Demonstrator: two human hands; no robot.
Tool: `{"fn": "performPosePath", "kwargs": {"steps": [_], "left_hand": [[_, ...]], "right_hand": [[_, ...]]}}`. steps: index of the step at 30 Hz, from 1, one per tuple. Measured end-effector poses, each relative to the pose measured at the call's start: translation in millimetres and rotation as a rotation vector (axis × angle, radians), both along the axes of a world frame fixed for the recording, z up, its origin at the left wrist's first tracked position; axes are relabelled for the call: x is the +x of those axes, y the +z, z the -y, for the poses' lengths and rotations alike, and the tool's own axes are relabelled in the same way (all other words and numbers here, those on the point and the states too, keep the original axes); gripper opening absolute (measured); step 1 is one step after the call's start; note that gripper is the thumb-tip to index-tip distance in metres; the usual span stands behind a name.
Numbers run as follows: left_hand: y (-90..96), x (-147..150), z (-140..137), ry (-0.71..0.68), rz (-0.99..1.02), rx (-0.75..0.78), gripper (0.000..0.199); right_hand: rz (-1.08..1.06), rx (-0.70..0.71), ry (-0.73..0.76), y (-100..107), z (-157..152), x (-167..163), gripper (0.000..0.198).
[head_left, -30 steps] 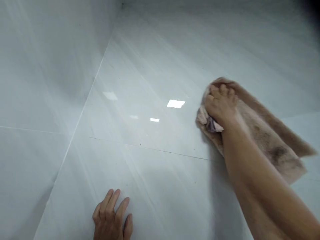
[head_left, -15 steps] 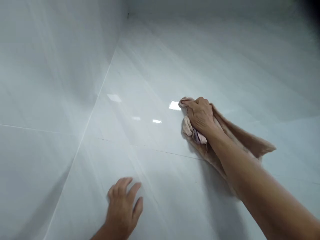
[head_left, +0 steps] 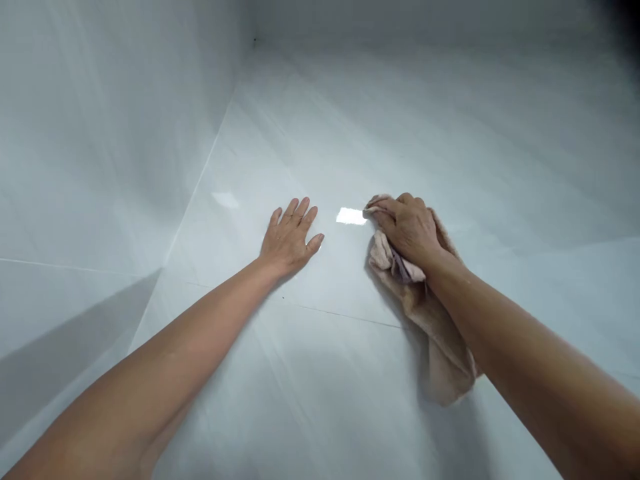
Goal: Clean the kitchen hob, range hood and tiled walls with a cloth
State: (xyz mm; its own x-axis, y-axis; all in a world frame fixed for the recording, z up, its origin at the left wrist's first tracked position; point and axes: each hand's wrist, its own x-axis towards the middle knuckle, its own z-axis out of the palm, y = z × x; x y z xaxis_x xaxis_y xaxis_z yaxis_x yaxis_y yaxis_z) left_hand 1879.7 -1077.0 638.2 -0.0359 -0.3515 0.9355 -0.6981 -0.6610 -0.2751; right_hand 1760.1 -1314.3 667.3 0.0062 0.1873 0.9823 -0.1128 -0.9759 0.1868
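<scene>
My right hand (head_left: 411,228) is closed round a bunched brown and pinkish cloth (head_left: 440,353), pressing it on the glossy pale tiles (head_left: 325,380). The cloth's loose end trails beneath my right forearm, and a lighter fold with a purple edge sticks out under the palm. To the left of the cloth, my left hand (head_left: 290,239) lies flat on the tiles, fingers spread, with nothing in it. A gap of bare tile separates the two hands.
On the left, another tiled surface (head_left: 90,147) meets this one along a pale seam. A thin joint line crosses the tiles below the hands. Bright light reflections show between the hands and farther left. A dark shape covers the top right corner.
My left hand has moved up and forward from the lower edge and now rests flat. The cloth's spread right-hand end has drawn in under my forearm; my right hand has barely shifted.
</scene>
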Motion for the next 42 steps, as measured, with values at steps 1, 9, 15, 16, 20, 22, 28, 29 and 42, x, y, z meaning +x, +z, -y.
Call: {"fn": "performPosePath", "kwargs": {"steps": [1,9,15,16,20,22,28,29,42], "left_hand": [[-2.2,2,0,0.003,0.012,-0.002,0.065],[-3.3,-2,-2,0.003,0.014,-0.007,0.063],[-2.6,1,-3,-0.022,0.029,-0.011,0.061],[-2.7,0,-3,-0.023,0.021,-0.01,0.061],[-2.3,-14,-1,-0.043,-0.063,-0.03,0.059],[2.0,-27,8,-0.083,-0.094,-0.097,0.045],[40.8,-62,69,-0.207,-0.189,-0.204,0.03],[46.5,-64,79,-0.204,-0.192,-0.215,0.03],[51.5,-54,106,-0.17,-0.016,-0.322,0.018]], "right_hand": [[0.028,0.049,-0.005,6,2,-1,0.043],[-0.029,0.012,-0.019,8,0,4,0.043],[0.006,0.06,-0.043,21,0,3,0.046],[0.014,0.068,-0.039,23,-1,4,0.046],[0.008,0.017,-0.012,12,-4,7,0.043],[0.01,0.001,-0.002,-3,-4,8,0.04],[0.086,-0.023,0.018,-55,4,4,0.034],[0.091,-0.035,0.016,-64,6,2,0.033],[-0.006,-0.188,-0.028,-124,45,-27,0.031]]}}
